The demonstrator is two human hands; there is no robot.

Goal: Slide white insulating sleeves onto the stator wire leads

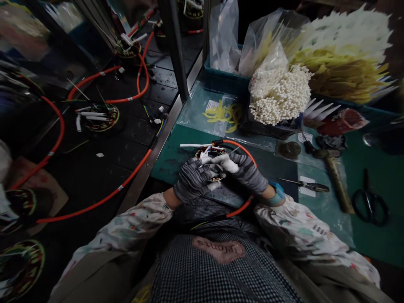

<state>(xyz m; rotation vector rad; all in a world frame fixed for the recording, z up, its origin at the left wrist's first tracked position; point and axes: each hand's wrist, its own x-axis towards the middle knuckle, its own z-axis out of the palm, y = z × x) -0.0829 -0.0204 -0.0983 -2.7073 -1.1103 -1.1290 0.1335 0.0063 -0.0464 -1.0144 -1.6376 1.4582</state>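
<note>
Both my hands wear grey knit gloves and meet at the near edge of the green bench mat. My left hand is closed round a round wound motor stator with white sleeved leads. My right hand is closed too, pinching a white sleeve on one of the stator's leads. An orange cable loops from the stator round behind my right wrist. Most of the stator is hidden under my fingers.
On the right lie a small pair of snips, a wooden-handled hammer and black scissors. Behind stand bags of white sleeves and yellow ties. The black conveyor on the left carries more stators with orange cables.
</note>
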